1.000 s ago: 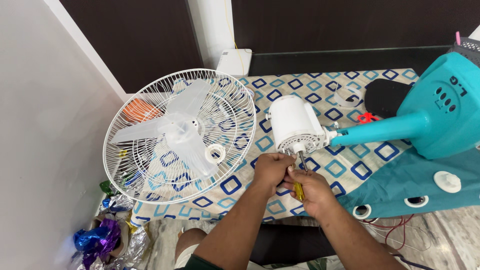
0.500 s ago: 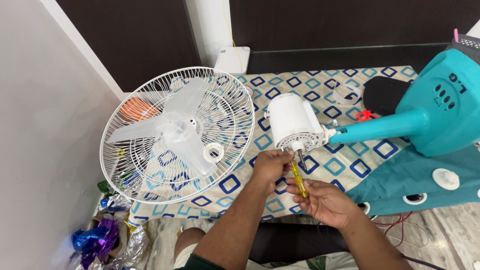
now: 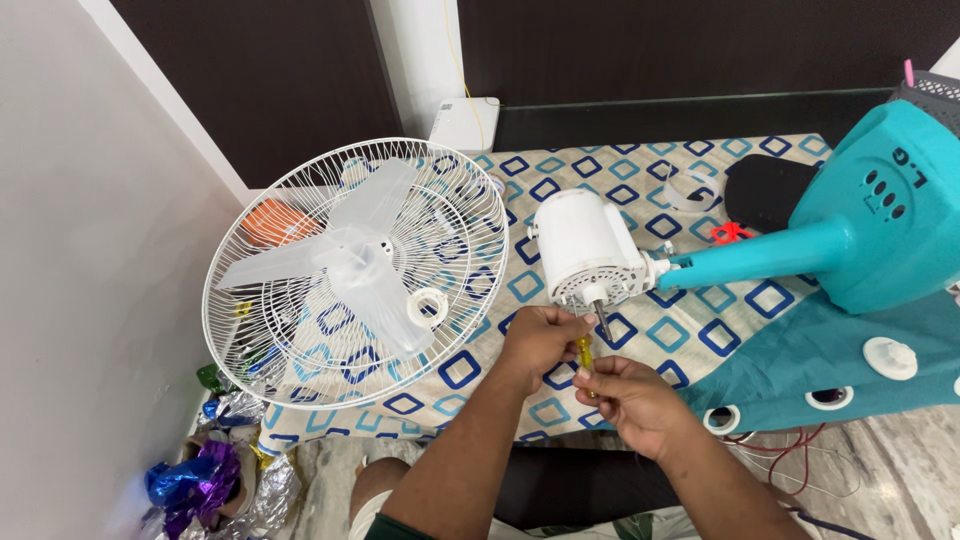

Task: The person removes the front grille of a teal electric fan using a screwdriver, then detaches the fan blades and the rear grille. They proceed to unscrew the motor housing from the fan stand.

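Screwdriver (image 3: pixel 583 352), yellow-handled, is sitting pinched in my right hand (image 3: pixel 632 400), its tip pointing up at the underside of the white motor (image 3: pixel 588 250), just beside the shaft (image 3: pixel 601 320). My left hand (image 3: pixel 540 340) is closing its fingers around the tool near the tip, steadying it. Pushing at a slant, I am risking the tip slipping off into my left fingers.

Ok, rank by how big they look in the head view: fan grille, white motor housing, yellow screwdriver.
1. fan grille
2. white motor housing
3. yellow screwdriver, mostly hidden by the right hand
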